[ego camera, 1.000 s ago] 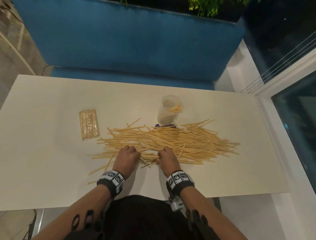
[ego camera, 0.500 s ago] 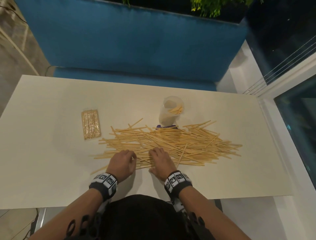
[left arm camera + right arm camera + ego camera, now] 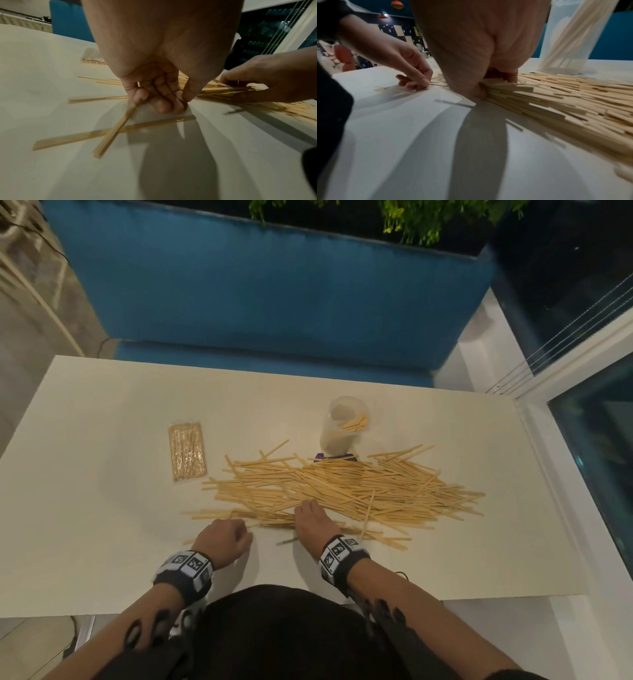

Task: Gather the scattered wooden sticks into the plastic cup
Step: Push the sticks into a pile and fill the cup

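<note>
Head view: your left hand pinches one stick at the pile's 7 o'clock edge; your right hand clamps a bundle of wooden sticks. The plastic cup stands at 12 o'clock on the table.

Pale, flat wooden sticks, strewn criss-cross in a wide heap across the white surface. Just behind the heap, upright, a translucent plastic cup, a few sticks already leaning inside.
</note>
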`<state>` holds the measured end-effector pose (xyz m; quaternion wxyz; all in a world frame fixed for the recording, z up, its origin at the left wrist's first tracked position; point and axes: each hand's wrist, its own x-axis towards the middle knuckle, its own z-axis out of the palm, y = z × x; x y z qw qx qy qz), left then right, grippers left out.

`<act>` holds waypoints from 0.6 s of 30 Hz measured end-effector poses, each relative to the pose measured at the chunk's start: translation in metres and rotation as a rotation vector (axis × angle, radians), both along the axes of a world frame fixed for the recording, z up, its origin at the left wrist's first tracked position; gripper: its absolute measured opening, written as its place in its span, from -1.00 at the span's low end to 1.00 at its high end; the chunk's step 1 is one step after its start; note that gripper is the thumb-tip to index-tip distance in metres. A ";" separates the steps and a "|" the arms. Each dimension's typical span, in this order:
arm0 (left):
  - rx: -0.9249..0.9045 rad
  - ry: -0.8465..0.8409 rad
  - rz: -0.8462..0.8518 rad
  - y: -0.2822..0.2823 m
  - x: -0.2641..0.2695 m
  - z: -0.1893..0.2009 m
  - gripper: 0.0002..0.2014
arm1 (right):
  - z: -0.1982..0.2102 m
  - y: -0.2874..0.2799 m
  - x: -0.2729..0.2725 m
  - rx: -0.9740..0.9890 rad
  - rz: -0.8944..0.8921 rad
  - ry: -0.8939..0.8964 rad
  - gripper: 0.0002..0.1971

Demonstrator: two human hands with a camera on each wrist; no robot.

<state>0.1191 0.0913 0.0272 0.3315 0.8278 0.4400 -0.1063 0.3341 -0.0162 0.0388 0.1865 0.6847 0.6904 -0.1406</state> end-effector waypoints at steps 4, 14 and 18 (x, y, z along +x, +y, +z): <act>-0.013 0.001 0.011 0.001 0.003 0.003 -0.75 | 0.005 0.001 0.005 0.003 -0.101 0.113 -0.64; 0.063 -0.257 0.282 0.015 0.011 0.013 -0.73 | 0.025 0.019 0.041 -0.037 -0.250 0.363 -0.60; -0.098 -0.405 0.602 0.027 0.038 0.036 -0.65 | 0.038 0.033 0.050 -0.069 -0.314 0.464 -0.70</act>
